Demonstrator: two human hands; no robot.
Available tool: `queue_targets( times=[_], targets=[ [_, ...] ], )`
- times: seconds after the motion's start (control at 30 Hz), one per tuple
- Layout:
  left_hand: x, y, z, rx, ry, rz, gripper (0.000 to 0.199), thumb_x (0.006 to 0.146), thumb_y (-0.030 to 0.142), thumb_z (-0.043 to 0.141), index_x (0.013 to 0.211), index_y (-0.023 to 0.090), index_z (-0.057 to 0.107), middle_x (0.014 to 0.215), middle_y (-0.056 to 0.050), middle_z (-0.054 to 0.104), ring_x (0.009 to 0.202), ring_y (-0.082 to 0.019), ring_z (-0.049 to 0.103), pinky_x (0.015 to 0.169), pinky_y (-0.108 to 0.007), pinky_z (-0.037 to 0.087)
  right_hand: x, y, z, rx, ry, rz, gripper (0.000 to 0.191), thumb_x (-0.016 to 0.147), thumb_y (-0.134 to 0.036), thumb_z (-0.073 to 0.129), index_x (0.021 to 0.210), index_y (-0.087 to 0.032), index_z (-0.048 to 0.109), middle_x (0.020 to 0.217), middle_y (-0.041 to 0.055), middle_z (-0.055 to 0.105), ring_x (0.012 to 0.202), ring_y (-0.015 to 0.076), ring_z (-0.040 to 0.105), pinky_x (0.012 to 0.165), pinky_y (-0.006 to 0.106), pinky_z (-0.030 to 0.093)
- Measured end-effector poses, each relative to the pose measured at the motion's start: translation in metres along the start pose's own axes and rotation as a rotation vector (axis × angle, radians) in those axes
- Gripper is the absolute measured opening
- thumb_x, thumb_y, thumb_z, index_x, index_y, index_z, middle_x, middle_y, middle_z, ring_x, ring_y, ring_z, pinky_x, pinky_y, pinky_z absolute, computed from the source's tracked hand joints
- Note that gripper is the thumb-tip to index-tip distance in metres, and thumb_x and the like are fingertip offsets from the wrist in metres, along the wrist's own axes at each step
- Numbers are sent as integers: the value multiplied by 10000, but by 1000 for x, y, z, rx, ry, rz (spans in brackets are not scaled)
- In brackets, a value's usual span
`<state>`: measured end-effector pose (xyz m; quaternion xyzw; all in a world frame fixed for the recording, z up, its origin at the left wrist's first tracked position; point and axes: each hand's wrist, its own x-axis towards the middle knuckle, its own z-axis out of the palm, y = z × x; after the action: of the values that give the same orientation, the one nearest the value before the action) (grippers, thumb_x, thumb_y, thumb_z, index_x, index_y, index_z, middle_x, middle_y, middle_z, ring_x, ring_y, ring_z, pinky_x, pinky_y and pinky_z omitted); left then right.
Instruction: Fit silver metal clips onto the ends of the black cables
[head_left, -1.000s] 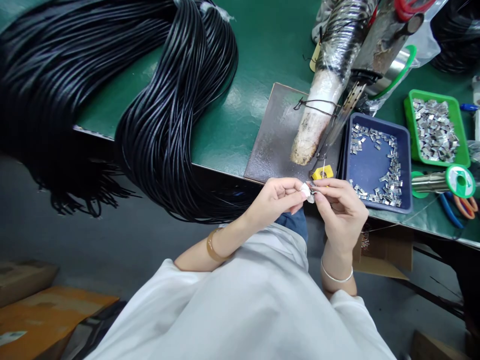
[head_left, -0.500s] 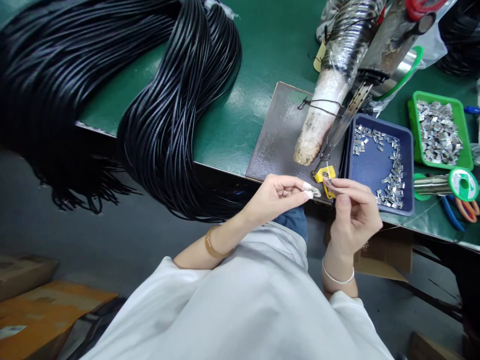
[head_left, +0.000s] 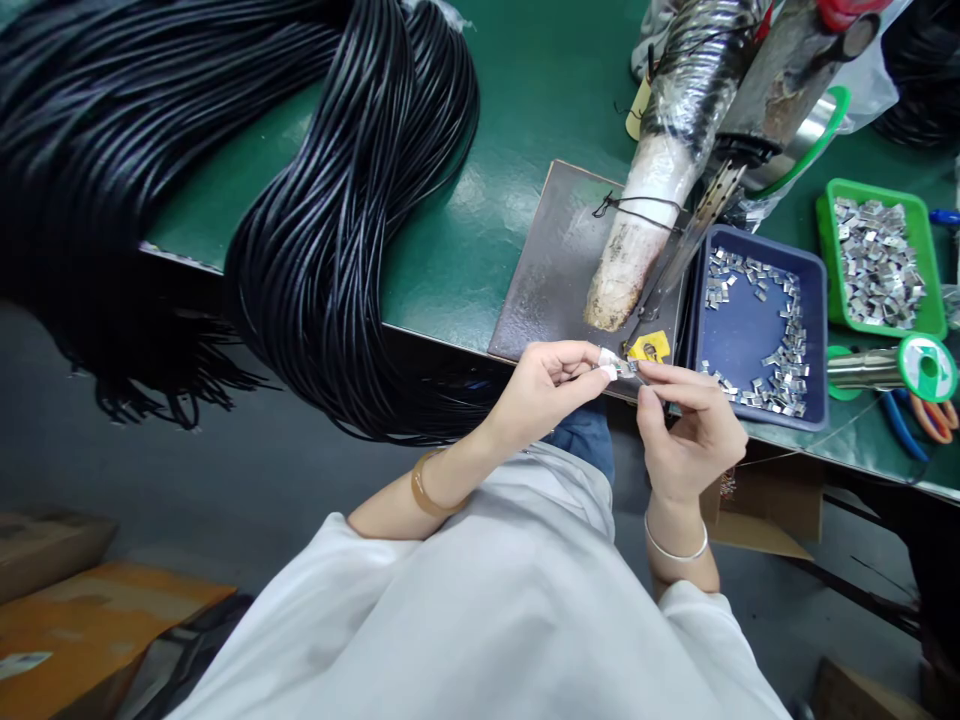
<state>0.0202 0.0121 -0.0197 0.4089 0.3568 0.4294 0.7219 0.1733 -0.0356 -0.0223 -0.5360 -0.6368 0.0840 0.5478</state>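
Observation:
My left hand (head_left: 559, 385), with white coverings on its fingertips, is closed in a pinch on a small silvery metal piece (head_left: 624, 370). Fingertip to fingertip with it, my right hand (head_left: 690, 425) pinches at the piece's other side; what lies between its fingers is mostly hidden. Just beyond the hands, a yellow holder (head_left: 649, 347) sits at the front edge of the dark board (head_left: 551, 260), partly covered by my fingers. Over that holder reaches the thin tip of a soldering iron (head_left: 694, 235).
A white-ended, film-wrapped duct (head_left: 630, 240) hangs over the board. On the right stand a blue tray (head_left: 739, 335) and a green tray (head_left: 829, 255) of small metal pieces, a solder spool (head_left: 926, 370) and pliers (head_left: 904, 425). Black cables (head_left: 352, 180) drape over the left table edge.
Both hands have moved slightly left and up. The right fingertips have come from above the yellow holder to meet the left fingertips at the metal piece.

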Motion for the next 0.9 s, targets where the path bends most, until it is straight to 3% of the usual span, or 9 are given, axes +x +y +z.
queue_targets(
  times=[0.37,0.9],
  targets=[
    [7,0,4,24,65,37,104,728,227,748,734,124,736,710,-19,704,643,-96,606,645,-200,511,-1,9,1,-319,-40,-310,233,825,-93,726,938,-269,625,1038,-13,786,836,149,767,735,270,635],
    [14,3,6,67,123,52,121,698,232,748,689,112,739,604,-2,638,566,-78,528,545,-180,444,7,9,7,-212,-18,-207,229,823,-77,716,956,-245,635,1064,30,770,916,176,753,821,343,646]
  ],
)
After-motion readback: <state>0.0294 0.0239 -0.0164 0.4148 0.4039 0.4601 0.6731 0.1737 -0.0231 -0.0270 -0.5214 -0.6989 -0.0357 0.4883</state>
